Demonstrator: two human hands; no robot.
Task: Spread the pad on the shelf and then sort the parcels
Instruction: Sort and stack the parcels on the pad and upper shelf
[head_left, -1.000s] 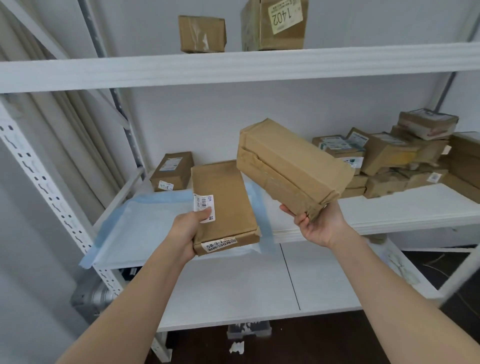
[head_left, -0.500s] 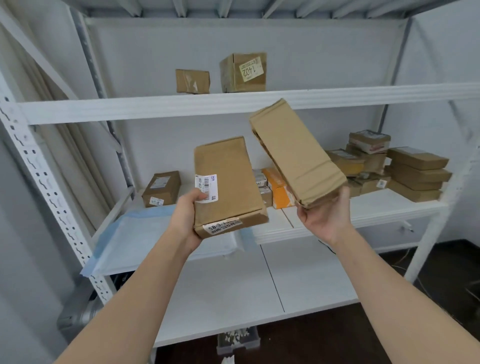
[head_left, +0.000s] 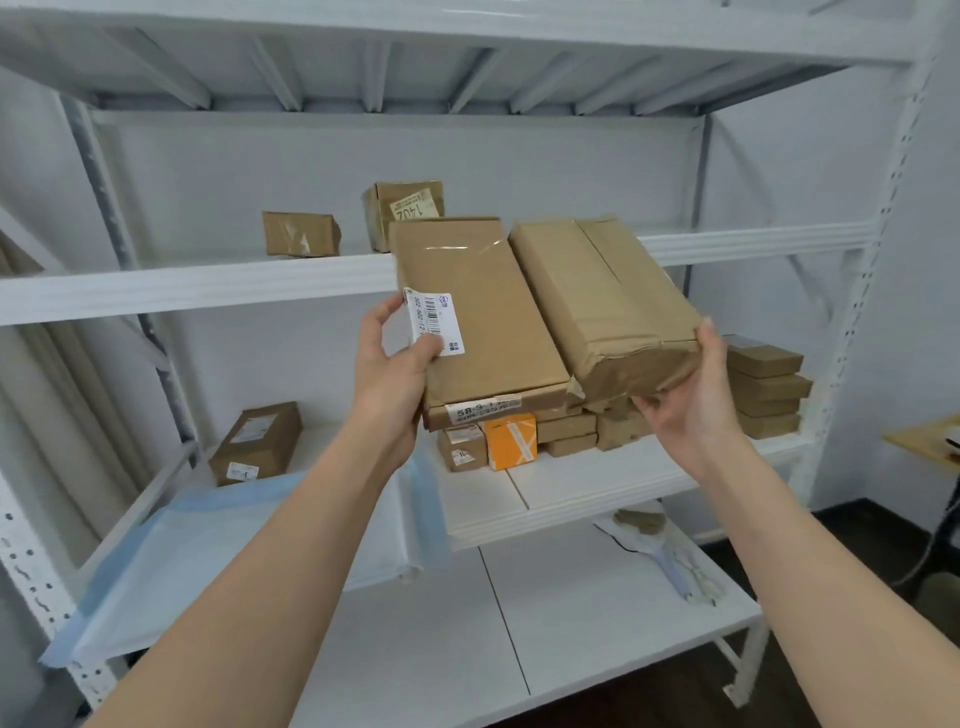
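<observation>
With both hands loaded and raised in front of the upper shelf, little margin for a slip. Left hand wrapped round the near left edge of the flat labelled parcel, thumb across the white barcode label. Right hand cupped under the near end of the thicker taped parcel, fingers curled up its right corner. The two parcels side by side, long edges touching or nearly so, both tilted up and away.

Blue pad already spread over the left part of the middle shelf, one brown parcel at its back corner; further unsorted parcels piled to the right.

Likely trouble: the thicker parcel held only at one end, so prone to tipping forward off the palm if heavy. Wrapping creased and loose at that end, so possibly slippery. Thumb over the label, hence a risk of misreading the number and shelving wrongly. Knocking the two boxes on the upper shelf also possible while reaching.
</observation>
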